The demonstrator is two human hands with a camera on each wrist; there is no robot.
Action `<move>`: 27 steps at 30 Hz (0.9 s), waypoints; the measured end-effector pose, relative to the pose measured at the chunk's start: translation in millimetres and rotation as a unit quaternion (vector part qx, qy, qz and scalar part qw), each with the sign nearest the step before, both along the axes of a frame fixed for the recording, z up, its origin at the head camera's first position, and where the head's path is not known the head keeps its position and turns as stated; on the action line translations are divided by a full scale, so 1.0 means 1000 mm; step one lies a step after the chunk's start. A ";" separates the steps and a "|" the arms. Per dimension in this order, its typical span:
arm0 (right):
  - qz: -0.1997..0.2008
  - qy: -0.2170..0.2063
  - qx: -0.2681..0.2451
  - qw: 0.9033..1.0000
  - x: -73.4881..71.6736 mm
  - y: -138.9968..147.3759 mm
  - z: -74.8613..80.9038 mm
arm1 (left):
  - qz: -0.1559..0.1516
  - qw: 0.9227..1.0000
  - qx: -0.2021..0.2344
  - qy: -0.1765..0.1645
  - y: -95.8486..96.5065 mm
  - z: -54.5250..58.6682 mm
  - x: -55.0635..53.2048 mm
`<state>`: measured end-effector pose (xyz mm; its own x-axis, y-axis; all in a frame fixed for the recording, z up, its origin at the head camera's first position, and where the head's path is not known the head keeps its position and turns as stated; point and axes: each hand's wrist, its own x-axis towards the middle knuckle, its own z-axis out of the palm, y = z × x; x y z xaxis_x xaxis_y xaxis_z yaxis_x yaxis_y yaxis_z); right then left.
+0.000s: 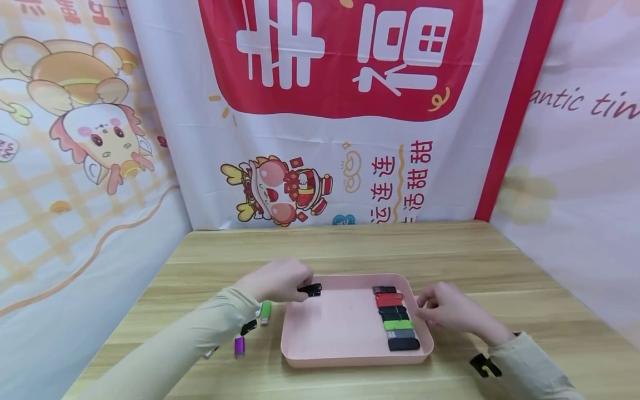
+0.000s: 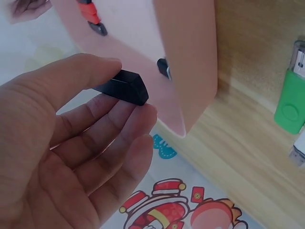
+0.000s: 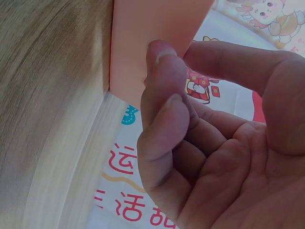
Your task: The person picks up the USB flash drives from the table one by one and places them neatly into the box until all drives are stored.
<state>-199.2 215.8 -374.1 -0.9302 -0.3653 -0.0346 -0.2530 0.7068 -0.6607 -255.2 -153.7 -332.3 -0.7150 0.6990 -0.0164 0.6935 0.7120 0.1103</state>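
Nearest: purple USB stick (image 1: 239,346) on my desk (image 1: 265,383) | pink tray (image 1: 345,333), row of USB sticks (image 1: 397,325) along its right side | right hand (image 1: 450,310) curled at that wall, whether gripping I can't tell | left hand (image 1: 284,281) pinching a black stick (image 1: 312,290) above the tray's far left | I judge: placing step; next calls for lowering it in.

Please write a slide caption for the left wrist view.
Left hand pinching a black stick at a pink tray; a green USB stick outside.
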 end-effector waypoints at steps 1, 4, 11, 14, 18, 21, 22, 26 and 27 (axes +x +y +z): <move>-0.001 -0.001 -0.002 1.000 0.000 0.000 0.000 | 0.001 1.000 0.000 -0.003 0.001 -0.001 0.000; 0.000 -0.003 -0.007 1.000 0.000 0.001 0.001 | -0.002 1.000 -0.004 -0.002 0.005 -0.003 -0.002; -0.005 -0.005 0.000 1.000 0.000 0.001 0.002 | -0.022 0.998 -0.052 0.033 0.014 -0.014 -0.008; -0.004 -0.004 0.001 1.000 0.000 0.001 0.002 | -0.026 0.995 -0.071 0.058 0.015 -0.018 -0.009; 0.002 0.001 -0.001 1.000 -0.001 0.001 0.001 | -0.024 0.993 -0.085 0.084 0.015 -0.022 -0.010; 0.002 0.000 -0.002 1.000 -0.001 0.002 0.000 | -0.019 0.991 -0.092 0.093 0.015 -0.025 -0.011; 0.000 -0.002 -0.001 1.000 -0.001 0.002 0.000 | -0.016 0.991 -0.094 0.095 0.016 -0.026 -0.012; -0.004 -0.012 0.001 1.000 -0.002 0.001 0.000 | -0.010 0.987 -0.113 0.110 0.018 -0.032 -0.013; -0.006 -0.015 0.001 1.000 -0.002 0.001 0.001 | -0.010 0.986 -0.119 0.114 0.019 -0.033 -0.014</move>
